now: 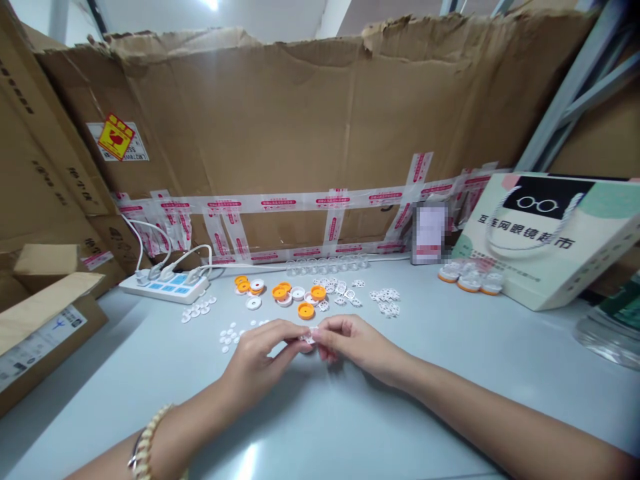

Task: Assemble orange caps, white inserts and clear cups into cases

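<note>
Between my fingertips is a small white plastic piece, partly hidden by the fingers. My left hand pinches it from the left, and my right hand grips its right side with thumb and fingers. Just beyond the hands lie orange round caps and white round caps. Thin white cut-out pieces are spread behind my right hand. Small white discs lie to the left of my left hand. A row of clear plastic pieces stands at the back.
A power strip with plugged cables sits at the back left, near an open cardboard box. A large carton walls off the back. On the right stand a phone, stacked orange-and-white round pieces, a paper bag and a clear bottle.
</note>
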`<action>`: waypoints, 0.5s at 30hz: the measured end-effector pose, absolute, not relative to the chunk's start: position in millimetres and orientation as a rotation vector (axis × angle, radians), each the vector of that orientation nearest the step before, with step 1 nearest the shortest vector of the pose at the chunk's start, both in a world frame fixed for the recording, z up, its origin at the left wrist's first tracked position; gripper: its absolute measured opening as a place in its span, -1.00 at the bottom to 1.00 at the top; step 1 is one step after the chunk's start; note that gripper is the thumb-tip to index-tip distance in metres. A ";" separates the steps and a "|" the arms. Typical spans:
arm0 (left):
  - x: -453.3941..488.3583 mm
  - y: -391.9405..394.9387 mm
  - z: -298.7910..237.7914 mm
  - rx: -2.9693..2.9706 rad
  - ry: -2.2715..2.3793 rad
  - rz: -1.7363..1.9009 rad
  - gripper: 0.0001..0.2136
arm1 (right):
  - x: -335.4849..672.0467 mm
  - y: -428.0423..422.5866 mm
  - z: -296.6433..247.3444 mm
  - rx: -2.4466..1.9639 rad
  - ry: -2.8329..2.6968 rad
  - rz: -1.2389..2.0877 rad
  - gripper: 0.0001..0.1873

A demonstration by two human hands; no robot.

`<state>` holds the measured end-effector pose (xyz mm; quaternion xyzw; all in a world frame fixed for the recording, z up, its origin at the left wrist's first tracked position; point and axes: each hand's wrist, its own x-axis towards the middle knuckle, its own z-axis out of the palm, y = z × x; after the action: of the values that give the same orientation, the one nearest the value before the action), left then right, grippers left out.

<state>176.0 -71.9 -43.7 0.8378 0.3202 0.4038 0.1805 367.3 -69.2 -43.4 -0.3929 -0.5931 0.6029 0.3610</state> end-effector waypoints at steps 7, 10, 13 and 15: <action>171.6 -61.2 -43.7 2.168 1.073 1.268 -0.93 | 415.2 -24.9 -51.6 -1.395 -1.815 0.621 -0.83; 171.2 -58.3 -47.3 2.143 1.056 1.306 -0.92 | 416.3 -15.9 -66.1 -1.367 -2.060 0.398 -0.86; 171.6 -58.2 -48.9 2.159 1.024 1.328 -0.92 | 407.6 -13.5 -75.1 -1.298 -2.230 0.235 -0.80; 171.9 -58.9 -48.5 2.172 1.009 1.316 -0.92 | 402.7 -12.1 -77.9 -1.278 -2.277 0.200 -0.79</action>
<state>171.9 -58.9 -48.5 0.7784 0.3616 0.4714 0.2029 402.7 -12.1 -77.9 -0.4714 -0.8399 0.0736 0.2587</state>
